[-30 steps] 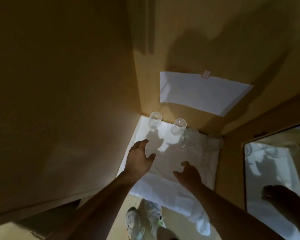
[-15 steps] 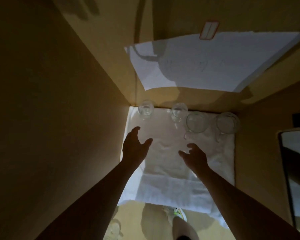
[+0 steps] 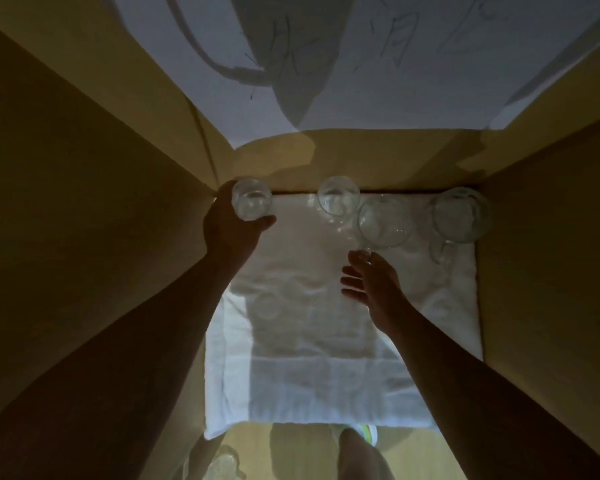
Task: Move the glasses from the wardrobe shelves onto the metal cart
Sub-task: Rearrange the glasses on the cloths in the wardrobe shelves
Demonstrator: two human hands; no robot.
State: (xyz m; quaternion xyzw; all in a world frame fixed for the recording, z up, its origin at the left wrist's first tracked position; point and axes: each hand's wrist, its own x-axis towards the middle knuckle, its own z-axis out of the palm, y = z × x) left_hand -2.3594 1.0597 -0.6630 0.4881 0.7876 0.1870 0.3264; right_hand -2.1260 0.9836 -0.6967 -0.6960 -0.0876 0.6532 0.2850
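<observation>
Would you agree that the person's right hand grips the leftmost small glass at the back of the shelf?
Not quite: in the head view the left hand grips the leftmost small glass; the right hand is open near the handled glass.

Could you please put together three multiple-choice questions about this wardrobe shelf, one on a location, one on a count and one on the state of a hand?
1. Where does the clear glass held by the left hand stand?
A. at the shelf's back left corner
B. at the front edge of the cloth
C. against the right wall

2. How many clear glass vessels are on the white cloth?
A. two
B. four
C. six

3. What is the right hand doing?
A. clenched round a small tumbler
B. resting flat on the side wall
C. open, fingers reaching toward a mug's handle

Answers:
1 A: the left hand curls round the small clear glass in the back left corner.
2 B: that glass, a second small clear glass and two larger clear handled mugs line the back of the white cloth.
3 C: the right hand has its fingers spread and grips nothing.
</observation>
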